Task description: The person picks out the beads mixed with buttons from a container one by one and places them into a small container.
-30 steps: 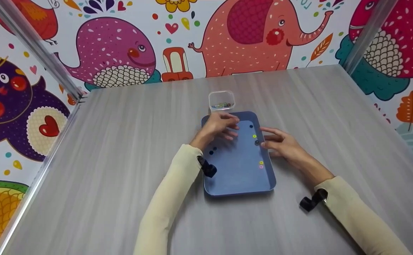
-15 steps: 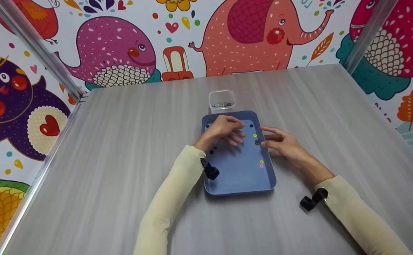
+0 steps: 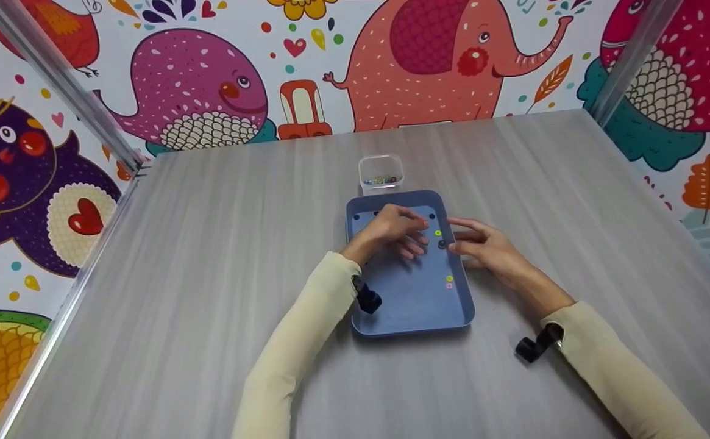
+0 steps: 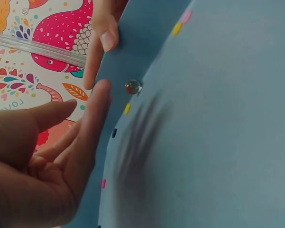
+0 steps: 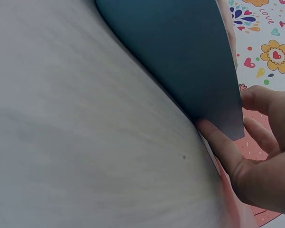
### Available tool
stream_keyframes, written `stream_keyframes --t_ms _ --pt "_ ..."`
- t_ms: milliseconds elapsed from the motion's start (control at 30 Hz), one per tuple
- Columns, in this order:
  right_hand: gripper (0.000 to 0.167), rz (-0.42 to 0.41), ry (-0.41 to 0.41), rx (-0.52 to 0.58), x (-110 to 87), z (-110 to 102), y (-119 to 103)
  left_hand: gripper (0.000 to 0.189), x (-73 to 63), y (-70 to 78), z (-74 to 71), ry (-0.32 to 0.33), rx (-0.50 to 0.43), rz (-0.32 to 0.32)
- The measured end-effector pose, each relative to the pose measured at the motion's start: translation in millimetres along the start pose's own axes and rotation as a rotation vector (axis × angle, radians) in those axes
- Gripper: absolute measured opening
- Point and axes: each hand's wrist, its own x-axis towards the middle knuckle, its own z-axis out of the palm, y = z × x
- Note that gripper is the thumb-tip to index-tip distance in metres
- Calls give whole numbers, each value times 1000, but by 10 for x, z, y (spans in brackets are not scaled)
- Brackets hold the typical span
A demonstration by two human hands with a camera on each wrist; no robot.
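My left hand [image 3: 398, 230] hovers over the far half of a blue rectangular tray [image 3: 412, 308], fingers loosely bent and thumb apart, with nothing visible between them. In the left wrist view, its fingertips lie near the tray's side wall, close to a clear round bead [image 4: 133, 87]. Beside that bead are a yellow bead [image 4: 127, 109], a black bead [image 4: 114, 133] and a pink bead [image 4: 103, 183]. At the right wall, my right hand [image 3: 490, 249] holds the tray's edge, its thumb at the rim and other fingers along the outside. In the right wrist view, one fingertip [image 5: 206, 127] meets the wall's base.
Just beyond the tray stands a small clear box [image 3: 381, 157] with several coloured beads at its bottom. More beads lie along the tray's sides, including a black bead [image 3: 356, 217] at the far left. Printed walls border the grey table [image 3: 208, 274].
My left hand has moved right and slightly nearer over the tray, uncovering black beads at the far left corner. The right hand stays at the tray's edge.
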Motion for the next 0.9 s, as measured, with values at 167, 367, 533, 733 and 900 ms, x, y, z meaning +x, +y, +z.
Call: stream_keyframes --t_ms 167,367,533,733,900 --pt "65 -3 2 -27 -15 -3 -10 26 17 -16 43 -22 10 -25" --pt "64 -7 0 -39 -17 0 -15 25 34 -23 91 -61 53 -46" --pt "62 0 7 -31 -3 -1 -4 28 56 -35 117 -90 62 -47" --pt "64 3 2 -23 -16 -6 -15 31 73 -39 137 -136 21 -77" --pt "65 1 3 -18 -14 -10 -8 32 96 -38 147 -150 13 -95"
